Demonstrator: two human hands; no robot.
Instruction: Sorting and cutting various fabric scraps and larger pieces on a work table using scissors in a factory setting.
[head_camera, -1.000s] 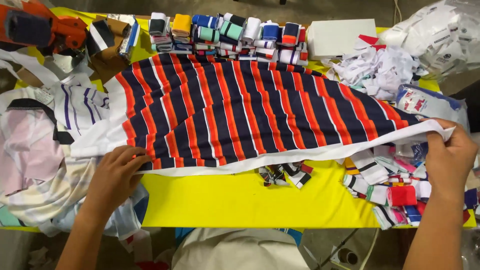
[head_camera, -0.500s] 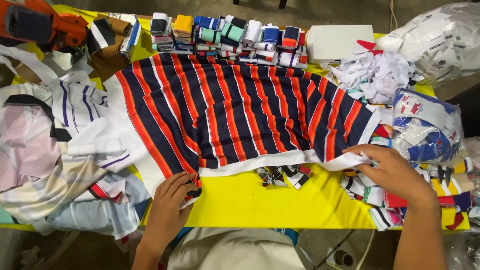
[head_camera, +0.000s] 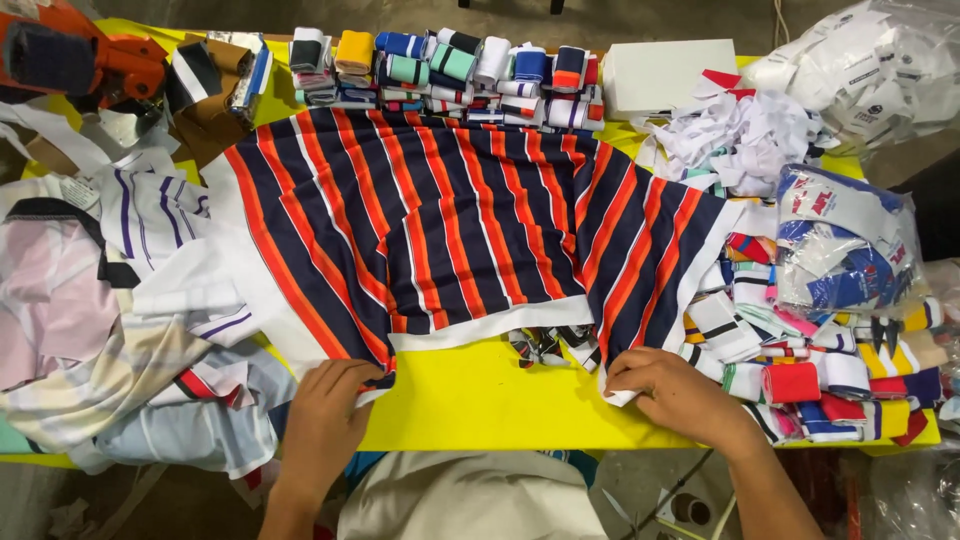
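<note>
My left hand (head_camera: 325, 410) has its fingers curled down, pinching the near corner of the striped fabric (head_camera: 450, 210), navy with orange and white. My right hand (head_camera: 668, 392) is the same deal, fingers bent shut on the other white-edged corner. The piece lies bunched across the yellow table (head_camera: 480, 400), with rolled trims (head_camera: 455, 65) behind and a bag of labels (head_camera: 845, 240) to my right.
</note>
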